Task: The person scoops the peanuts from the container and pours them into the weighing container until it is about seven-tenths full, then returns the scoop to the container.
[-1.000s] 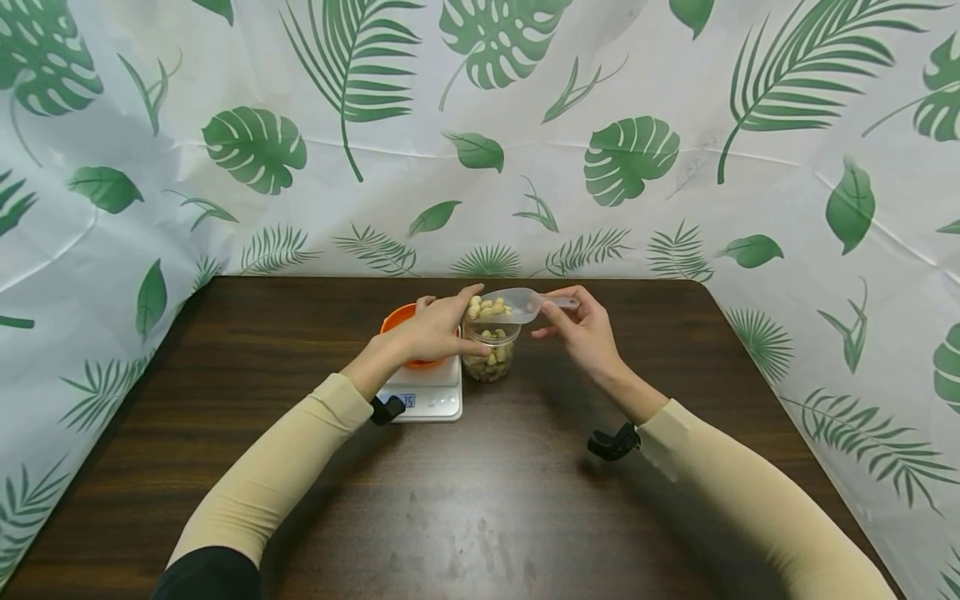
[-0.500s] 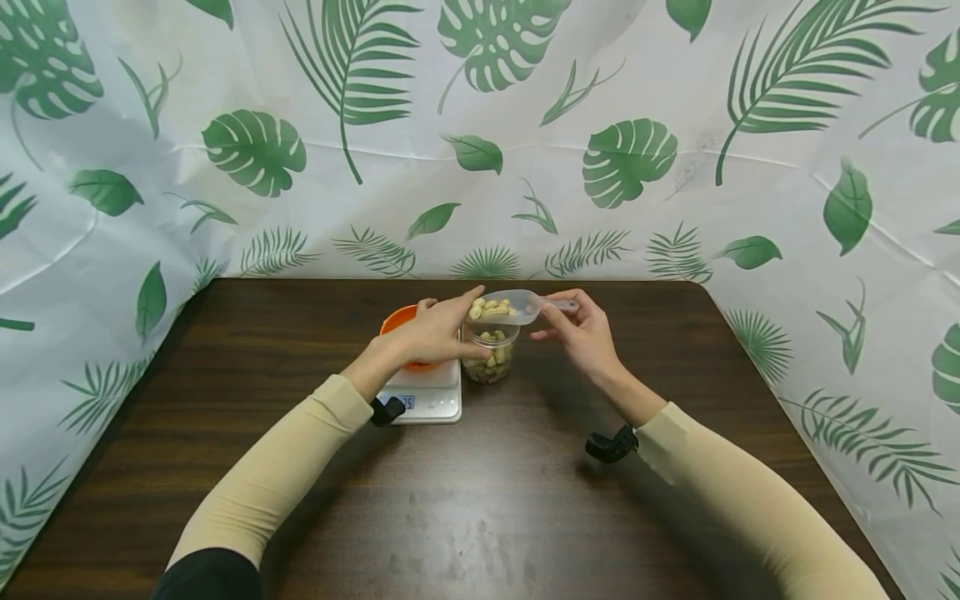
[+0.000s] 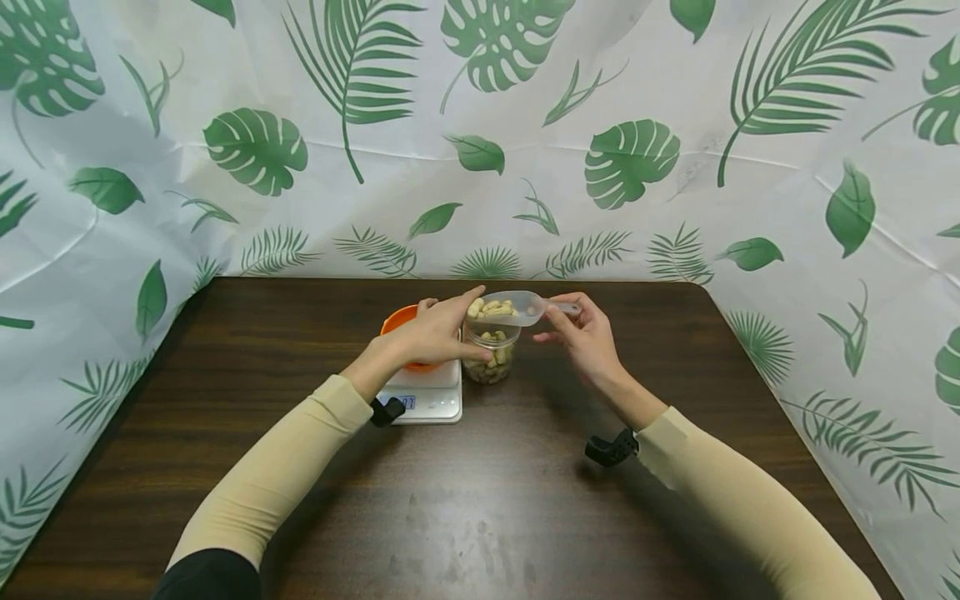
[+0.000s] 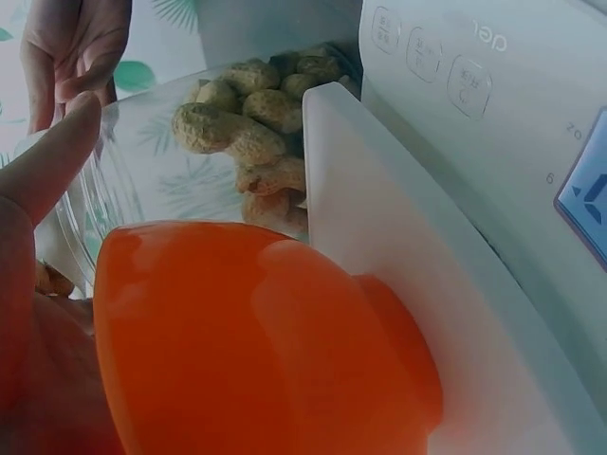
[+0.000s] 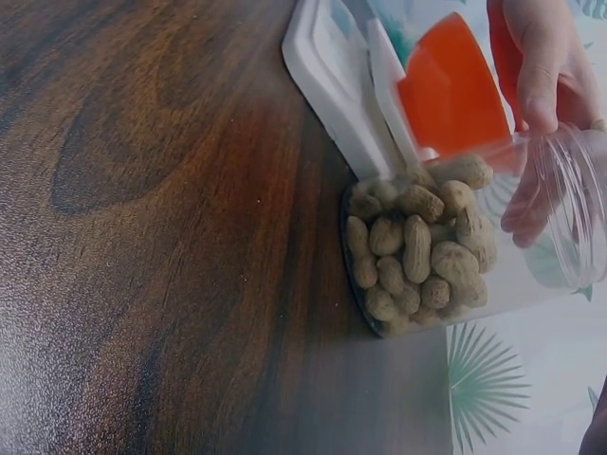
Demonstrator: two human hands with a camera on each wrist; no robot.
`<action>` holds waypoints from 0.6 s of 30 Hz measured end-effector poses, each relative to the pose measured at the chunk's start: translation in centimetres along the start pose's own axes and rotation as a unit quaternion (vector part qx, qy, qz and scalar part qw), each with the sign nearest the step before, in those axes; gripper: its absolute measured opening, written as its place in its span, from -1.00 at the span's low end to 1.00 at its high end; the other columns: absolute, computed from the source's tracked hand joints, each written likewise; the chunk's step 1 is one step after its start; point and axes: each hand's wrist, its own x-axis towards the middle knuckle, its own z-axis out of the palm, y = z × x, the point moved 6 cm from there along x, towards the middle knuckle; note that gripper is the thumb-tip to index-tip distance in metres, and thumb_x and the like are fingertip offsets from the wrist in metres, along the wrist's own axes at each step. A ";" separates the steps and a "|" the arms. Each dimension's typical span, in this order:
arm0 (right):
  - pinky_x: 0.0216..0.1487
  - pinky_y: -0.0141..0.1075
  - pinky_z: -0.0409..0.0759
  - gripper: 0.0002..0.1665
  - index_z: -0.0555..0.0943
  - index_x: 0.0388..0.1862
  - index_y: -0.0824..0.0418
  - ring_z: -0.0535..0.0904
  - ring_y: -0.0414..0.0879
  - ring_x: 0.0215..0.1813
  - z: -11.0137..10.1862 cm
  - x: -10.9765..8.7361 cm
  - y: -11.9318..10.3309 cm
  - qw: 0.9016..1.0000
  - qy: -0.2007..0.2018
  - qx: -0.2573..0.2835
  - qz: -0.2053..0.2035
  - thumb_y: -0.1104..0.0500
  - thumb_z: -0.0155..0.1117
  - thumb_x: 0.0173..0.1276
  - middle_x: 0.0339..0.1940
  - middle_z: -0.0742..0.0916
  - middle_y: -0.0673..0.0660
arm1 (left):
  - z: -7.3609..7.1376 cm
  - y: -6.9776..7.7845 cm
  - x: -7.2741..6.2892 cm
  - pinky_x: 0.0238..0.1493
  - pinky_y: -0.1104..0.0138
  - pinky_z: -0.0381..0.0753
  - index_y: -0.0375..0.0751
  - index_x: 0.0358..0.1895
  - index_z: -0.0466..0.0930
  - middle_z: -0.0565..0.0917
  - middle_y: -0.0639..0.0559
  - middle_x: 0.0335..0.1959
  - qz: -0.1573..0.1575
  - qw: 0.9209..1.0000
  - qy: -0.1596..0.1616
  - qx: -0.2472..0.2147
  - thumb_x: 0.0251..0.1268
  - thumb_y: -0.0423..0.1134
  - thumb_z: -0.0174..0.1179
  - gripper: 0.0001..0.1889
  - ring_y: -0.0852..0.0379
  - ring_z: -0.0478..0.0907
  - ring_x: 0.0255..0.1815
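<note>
My left hand (image 3: pixel 429 333) holds the clear jar (image 3: pixel 480 371) near its rim, thumb in front and fingers behind. Unshelled peanuts (image 5: pixel 417 251) fill the jar's lower part. My right hand (image 3: pixel 588 337) pinches the handle of a translucent scoop (image 3: pixel 531 307), which lies level over the jar's mouth. More peanuts (image 3: pixel 491 309) sit in the scoop's front end, beside my left fingers. Left of the jar, an orange bowl (image 4: pixel 256 332) stands on a white kitchen scale (image 3: pixel 442 407), partly hidden under my left hand and wrist. In the right wrist view, the scoop is out of sight.
Everything stands on a dark wood table (image 3: pixel 480 492), toward its back edge. Behind it hangs a white sheet with green leaves (image 3: pixel 480 192). Black wrist cameras (image 3: pixel 611 448) sit under both forearms, the left one overlapping the scale's lit display (image 3: pixel 408 402).
The peanuts in the scoop have shifted slightly, and the scoop has moved a touch to the right. The digits on the scale's display differ. My left hand keeps its place on the jar.
</note>
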 end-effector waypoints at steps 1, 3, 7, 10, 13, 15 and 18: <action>-0.21 -0.17 0.73 -0.80 0.47 0.05 0.46 0.73 -0.07 -0.19 0.0 0.0 0.0 1.000 0.001 0.001 0.002 0.35 0.15 0.57 -0.12 0.74 0.14 | 0.0 0.0 0.0 0.40 -0.20 -0.04 -0.16 0.68 -0.08 0.20 -0.09 0.61 -0.001 1.000 0.000 0.000 0.22 0.19 0.44 0.14 -0.02 0.22 0.54; -0.21 -0.18 0.73 -0.83 0.48 0.04 0.42 0.73 -0.07 -0.19 -0.1 -0.1 0.0 1.000 0.003 0.003 0.004 0.35 0.15 0.57 -0.11 0.74 0.14 | -0.1 0.0 0.0 0.40 -0.21 -0.04 -0.16 0.68 -0.09 0.20 -0.09 0.61 -0.003 1.000 0.000 0.003 0.22 0.20 0.44 0.15 -0.02 0.22 0.55; -0.20 -0.19 0.73 -0.86 0.50 0.04 0.36 0.73 -0.07 -0.19 -0.3 -0.1 0.0 1.000 0.004 0.012 0.007 0.34 0.15 0.58 -0.08 0.73 0.14 | -0.1 0.0 -0.1 0.40 -0.21 -0.03 -0.15 0.68 -0.09 0.20 -0.09 0.61 -0.006 1.000 0.002 0.005 0.22 0.20 0.44 0.15 -0.02 0.22 0.55; -0.20 -0.21 0.72 -0.87 0.50 0.04 0.33 0.73 -0.07 -0.21 -0.4 -0.1 0.1 1.000 0.004 0.018 0.009 0.34 0.15 0.58 -0.07 0.73 0.14 | -0.1 0.0 -0.1 0.41 -0.21 -0.03 -0.14 0.68 -0.10 0.19 -0.09 0.61 -0.008 1.000 0.001 0.006 0.21 0.21 0.44 0.15 -0.02 0.21 0.55; -0.19 -0.21 0.72 -0.87 0.51 0.04 0.32 0.73 -0.07 -0.24 -0.5 -0.1 0.1 1.000 0.003 0.023 0.011 0.34 0.14 0.58 -0.09 0.74 0.14 | -0.1 0.0 -0.2 0.42 -0.20 -0.05 -0.14 0.69 -0.11 0.18 -0.09 0.62 -0.011 1.000 -0.002 0.008 0.21 0.21 0.44 0.16 -0.03 0.20 0.56; -0.19 -0.21 0.72 -0.87 0.51 0.04 0.31 0.73 -0.07 -0.27 -0.5 -0.1 0.1 1.000 0.003 0.023 0.011 0.33 0.14 0.59 -0.12 0.75 0.13 | -0.1 0.0 -0.2 0.43 -0.20 -0.05 -0.14 0.69 -0.11 0.18 -0.10 0.62 -0.012 1.000 -0.003 0.009 0.21 0.22 0.43 0.16 -0.04 0.19 0.56; -0.19 -0.21 0.72 -0.86 0.51 0.05 0.31 0.74 -0.07 -0.31 -0.5 -0.2 0.1 1.000 0.004 0.023 0.013 0.32 0.15 0.59 -0.15 0.76 0.12 | -0.2 -0.1 -0.2 0.43 -0.20 -0.05 -0.15 0.69 -0.11 0.17 -0.10 0.62 -0.013 1.000 -0.002 0.011 0.21 0.23 0.43 0.16 -0.04 0.18 0.57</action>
